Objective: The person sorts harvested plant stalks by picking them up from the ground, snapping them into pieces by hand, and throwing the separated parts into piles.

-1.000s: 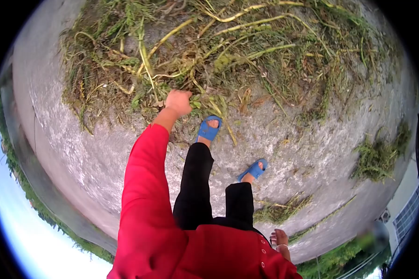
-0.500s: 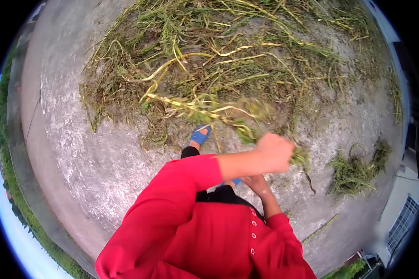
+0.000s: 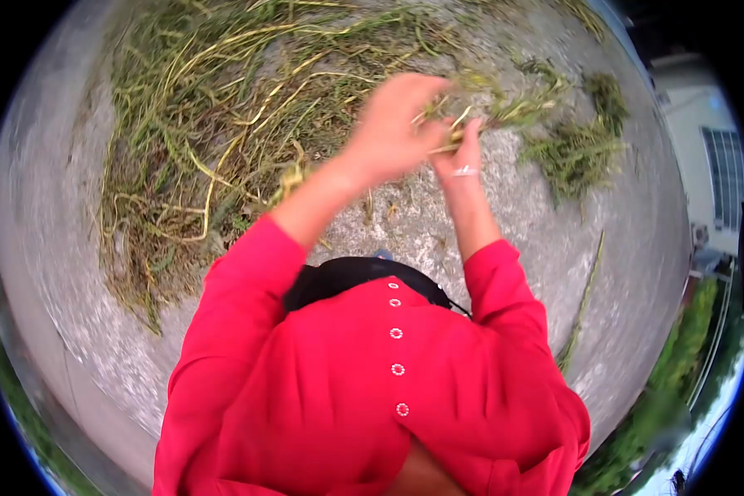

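Note:
My left hand [image 3: 398, 122], smeared by motion, curls around a bunch of leafy plant stalks [image 3: 453, 132]. Just to its right, my right hand [image 3: 461, 155] grips the same bunch from below, its thumb pointing up; something white and shiny sits near its wrist. Leafy ends of the bunch [image 3: 521, 107] stick out to the right, blurred. Both hands are raised in front of me over the ground. Behind my left forearm lies a wide spread of cut, drying plants [image 3: 223, 107] with long yellowish stems and green leaves.
A smaller heap of green plants [image 3: 579, 153] lies on the concrete ground [image 3: 521, 281] to the right. One thin stalk [image 3: 585, 302] rests nearer to me. Farther right stands a pale building with a barred window [image 3: 726, 178]. A blue sandal [image 3: 383, 255] shows beneath me.
My view has turned to the right. My left hand has moved up and forward from across my body, and my right hand has risen from beside my leg to join it at the stalks.

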Action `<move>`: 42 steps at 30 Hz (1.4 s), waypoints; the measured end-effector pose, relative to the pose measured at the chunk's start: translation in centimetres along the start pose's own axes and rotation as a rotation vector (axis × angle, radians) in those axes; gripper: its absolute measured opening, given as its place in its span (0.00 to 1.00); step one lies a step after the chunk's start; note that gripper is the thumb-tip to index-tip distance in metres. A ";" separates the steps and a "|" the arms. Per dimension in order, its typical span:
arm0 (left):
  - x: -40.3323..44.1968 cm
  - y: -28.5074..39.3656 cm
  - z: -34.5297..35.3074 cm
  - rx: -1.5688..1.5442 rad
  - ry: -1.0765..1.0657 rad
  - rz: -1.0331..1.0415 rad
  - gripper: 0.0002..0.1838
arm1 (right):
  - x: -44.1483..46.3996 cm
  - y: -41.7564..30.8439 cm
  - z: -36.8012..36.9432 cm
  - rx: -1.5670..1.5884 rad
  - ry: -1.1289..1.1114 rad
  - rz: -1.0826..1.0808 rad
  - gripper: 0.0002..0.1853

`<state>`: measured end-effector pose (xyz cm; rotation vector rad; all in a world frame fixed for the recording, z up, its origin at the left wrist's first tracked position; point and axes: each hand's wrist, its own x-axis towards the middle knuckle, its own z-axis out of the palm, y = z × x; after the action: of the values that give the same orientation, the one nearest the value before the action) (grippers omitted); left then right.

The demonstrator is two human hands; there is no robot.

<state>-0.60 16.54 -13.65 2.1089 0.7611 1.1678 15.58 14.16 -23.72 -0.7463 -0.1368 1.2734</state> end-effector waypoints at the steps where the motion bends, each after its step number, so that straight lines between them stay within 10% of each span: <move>1: -1.2 -1.5 -1.6 0.039 -0.061 -0.174 0.29 | -0.1 -3.6 1.7 0.117 0.145 0.033 0.26; 3: -2.7 -2.6 -3.8 0.119 -0.189 -0.484 0.29 | 0.2 -7.9 3.9 0.064 0.349 -0.020 0.28; 6: -3.6 -4.5 -3.7 0.164 -0.256 -0.167 0.30 | -1.3 -11.4 7.5 -0.045 0.317 -0.036 0.29; 12: 1.5 -1.2 -4.3 0.083 -0.369 -0.438 0.20 | -4.3 -14.2 11.0 -0.092 -0.487 -0.128 0.34; 18: 7.5 2.8 -9.3 -0.312 -0.110 -0.447 0.16 | -4.4 -9.7 7.2 -1.160 -0.255 -0.638 0.37; 20: 9.1 3.2 -11.0 -0.421 -0.069 -0.399 0.17 | -4.0 -5.5 5.1 -1.149 -0.559 -0.350 0.34; 25: 10.0 4.7 -13.2 -0.528 0.000 -0.505 0.17 | -5.2 0.4 8.2 -1.417 -1.020 -0.804 0.42; 29: 8.9 4.2 -14.9 -0.379 0.319 -0.650 0.23 | -5.4 -0.6 10.0 -1.579 -1.047 -0.370 0.28; 33: 6.6 3.3 -16.0 -0.529 0.561 -0.581 0.17 | -6.2 -1.8 10.8 -1.708 -0.825 -0.744 0.23; 39: 3.0 1.6 -14.1 -0.580 0.378 -0.906 0.48 | -6.8 -3.1 11.6 -1.899 -0.733 -1.090 0.20; 42: 1.4 -1.3 -12.0 -0.781 0.485 -0.938 0.33 | -7.4 -3.6 11.5 -1.964 -0.733 -1.229 0.19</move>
<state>-10.70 21.17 -8.73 0.6707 1.0934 1.1351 10.52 12.11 -10.65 -1.3127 -2.2546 -0.2680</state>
